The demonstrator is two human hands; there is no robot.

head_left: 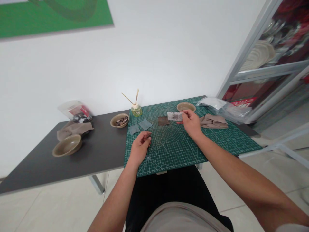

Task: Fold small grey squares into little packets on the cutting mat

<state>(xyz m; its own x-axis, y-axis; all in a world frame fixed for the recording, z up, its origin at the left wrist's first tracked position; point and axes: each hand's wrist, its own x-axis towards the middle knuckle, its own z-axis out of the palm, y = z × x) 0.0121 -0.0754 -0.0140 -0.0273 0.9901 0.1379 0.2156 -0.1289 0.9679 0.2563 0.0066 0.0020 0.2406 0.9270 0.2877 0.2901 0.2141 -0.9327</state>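
My right hand [191,123] is closed on one end of a white strip with dark smudges [174,116], held up above the cutting mat. Below and left of the strip, a brown square piece [163,121] lies flat on the green cutting mat [183,146]. My left hand [140,147] hovers low over the mat's left part with its fingers closed. A small dark bit shows at those fingertips, too small to name. Just beyond that hand lie two blue-grey square pieces, a left one [134,129] and a right one [145,124].
A bowl of brown bits [119,120] and a reed diffuser [136,110] stand near the mat's left edge. Behind my right hand is another bowl [185,106], beside a brown cloth [213,121] and a plastic bag [224,108]. Further left are a bowl [67,145] and cloth [73,129].
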